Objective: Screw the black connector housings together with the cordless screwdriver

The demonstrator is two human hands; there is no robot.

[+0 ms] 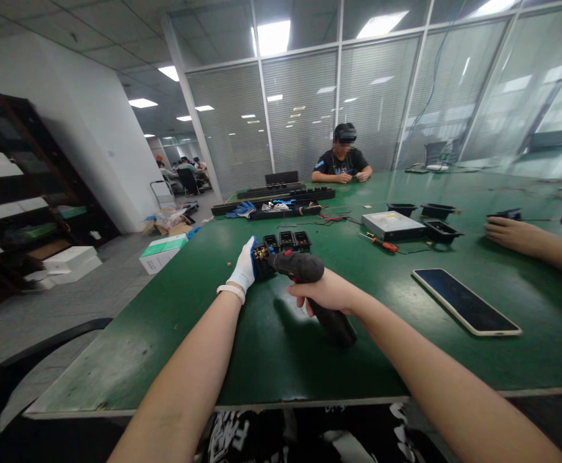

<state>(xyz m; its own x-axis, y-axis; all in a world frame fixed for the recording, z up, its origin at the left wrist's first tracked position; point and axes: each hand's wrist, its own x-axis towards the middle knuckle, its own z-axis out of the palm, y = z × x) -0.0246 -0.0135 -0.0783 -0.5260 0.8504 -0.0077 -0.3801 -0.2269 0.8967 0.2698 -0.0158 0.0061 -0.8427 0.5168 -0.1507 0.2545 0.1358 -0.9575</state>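
My left hand (pixel 244 269), in a white and blue work glove, is closed on the side of a small black box (pixel 263 269) with brass-coloured metal parts inside. My bare right hand (pixel 326 292) grips a black cordless drill (pixel 298 265) by its handle. The drill's front end points left, at the box; whether its tip touches a part there I cannot tell. Just behind stand several small black bins (pixel 287 241) with small pieces in them.
A smartphone (pixel 465 302) lies to the right. Beyond it are a silver disc drive (pixel 391 225), an orange-handled screwdriver (pixel 382 244) and black trays (pixel 440 230). A blue glove (pixel 241 210) lies farther back. One person (pixel 343 161) sits opposite; another person's hand (pixel 512 231) rests at right.
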